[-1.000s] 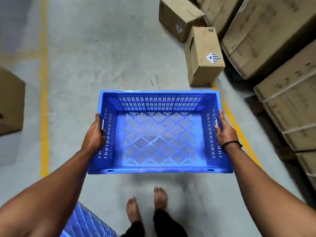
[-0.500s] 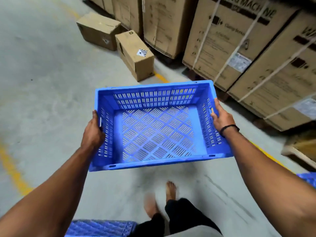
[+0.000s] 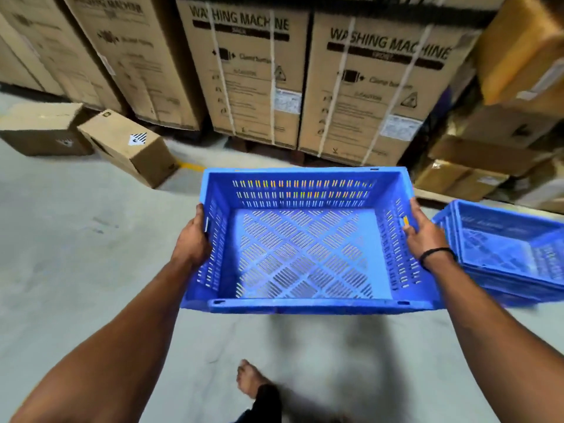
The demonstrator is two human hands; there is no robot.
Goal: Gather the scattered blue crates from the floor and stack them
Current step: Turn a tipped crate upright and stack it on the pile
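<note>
Now I hold the blue crate [image 3: 300, 254] level in the air above the concrete floor [image 3: 76, 270].

My left hand [image 3: 193, 242] and right hand [image 3: 425, 236] clamp its short side walls, fingers [image 3: 409, 228] curled over the rims. Just right sits a stack of blue crates [image 3: 506, 254]; washing-machine cartons [image 3: 305, 74] stand behind.
</note>
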